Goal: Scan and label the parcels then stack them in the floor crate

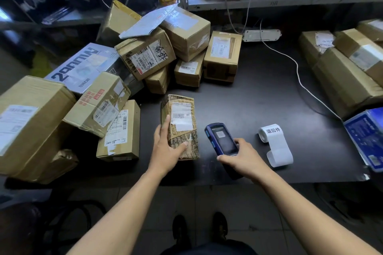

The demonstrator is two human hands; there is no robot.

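A small brown printed parcel (182, 118) with a white shipping label lies on the dark table (259, 93) near its front edge. My left hand (167, 147) grips the parcel's near left side, thumb on top. My right hand (244, 155) holds a blue handheld scanner (220, 138), its screen up and its head just right of the parcel. A roll of white labels (273, 143) with black characters lies unrolled to the right of the scanner. A pile of cardboard parcels (149, 56) fills the table's left and back.
More taped boxes (348, 68) sit at the right, with a blue box (366, 136) at the right edge. A white cable (298, 76) crosses the table from a power strip (262, 35). Shelves stand behind. My shoes (199, 230) show on the tiled floor below.
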